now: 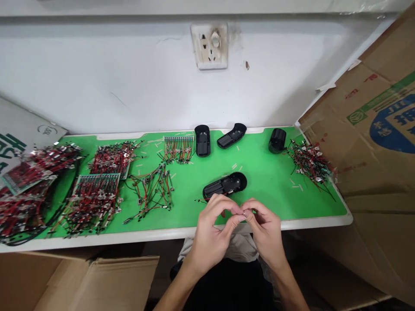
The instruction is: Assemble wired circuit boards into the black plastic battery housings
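Note:
My left hand (215, 226) and my right hand (266, 226) meet fingertip to fingertip over the front edge of the table. Each is closed in a pinch on something tiny between the thumbs and forefingers, too small to make out. Just beyond them a black plastic housing (223, 185) lies hollow side up, tilted to the right. A thin red wire with a dark tip (201, 200) sticks out at its left end, near my left knuckles.
Two more black housings (203, 140) and a black cup-shaped part (277, 140) stand along the wall. Wired circuit boards (97, 190) pile up at left, with loose wires (152, 190) beside them. Another wire heap (311, 162) lies right, by a cardboard box (366, 142). Pale slivers dot the green mat (259, 194).

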Motion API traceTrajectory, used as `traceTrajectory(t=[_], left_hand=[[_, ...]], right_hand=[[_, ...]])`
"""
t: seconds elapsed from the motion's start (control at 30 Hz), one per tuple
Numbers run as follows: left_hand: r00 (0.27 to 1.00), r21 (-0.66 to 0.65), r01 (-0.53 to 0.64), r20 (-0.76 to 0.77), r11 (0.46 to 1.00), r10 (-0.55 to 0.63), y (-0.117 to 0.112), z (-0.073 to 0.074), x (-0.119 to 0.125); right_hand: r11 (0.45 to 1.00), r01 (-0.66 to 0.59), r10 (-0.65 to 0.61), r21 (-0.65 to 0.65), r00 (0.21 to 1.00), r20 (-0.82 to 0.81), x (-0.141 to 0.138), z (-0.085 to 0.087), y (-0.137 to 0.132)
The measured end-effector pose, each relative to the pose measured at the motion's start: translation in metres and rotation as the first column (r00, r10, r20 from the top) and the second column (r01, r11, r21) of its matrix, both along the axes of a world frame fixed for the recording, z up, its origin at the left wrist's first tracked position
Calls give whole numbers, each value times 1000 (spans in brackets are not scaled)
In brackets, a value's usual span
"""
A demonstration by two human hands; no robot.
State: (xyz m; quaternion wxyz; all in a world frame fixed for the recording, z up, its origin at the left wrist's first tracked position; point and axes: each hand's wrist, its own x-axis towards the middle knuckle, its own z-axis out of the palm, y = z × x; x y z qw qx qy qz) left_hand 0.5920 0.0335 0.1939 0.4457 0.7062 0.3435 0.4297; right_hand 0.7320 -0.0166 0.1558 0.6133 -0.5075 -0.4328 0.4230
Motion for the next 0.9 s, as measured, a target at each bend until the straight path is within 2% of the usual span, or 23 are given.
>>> traceTrajectory(t=[0.13, 0.27, 0.37, 0.67, 0.9], left_hand=[[998, 31, -15, -62, 999, 17, 1, -2, 5], [996, 91, -3, -90, 996, 11, 5, -1, 7], [996, 90, 26, -93, 996, -17, 9, 2, 7], [995, 149, 85, -56, 985, -77, 17, 5, 4], [987, 105, 149, -75, 983, -142, 19, 1, -5]], right_hand=[[999, -36, 36, -18, 999, -4, 8, 1, 3], [994, -103, 97, -45, 989, -110, 11, 5, 9], [987, -154, 142, -54, 973, -179, 14, 8, 14], [968, -242, 225, -68, 955, -195, 21, 10, 21], [953, -280, 255, -117, 947, -193, 20, 8, 24]])
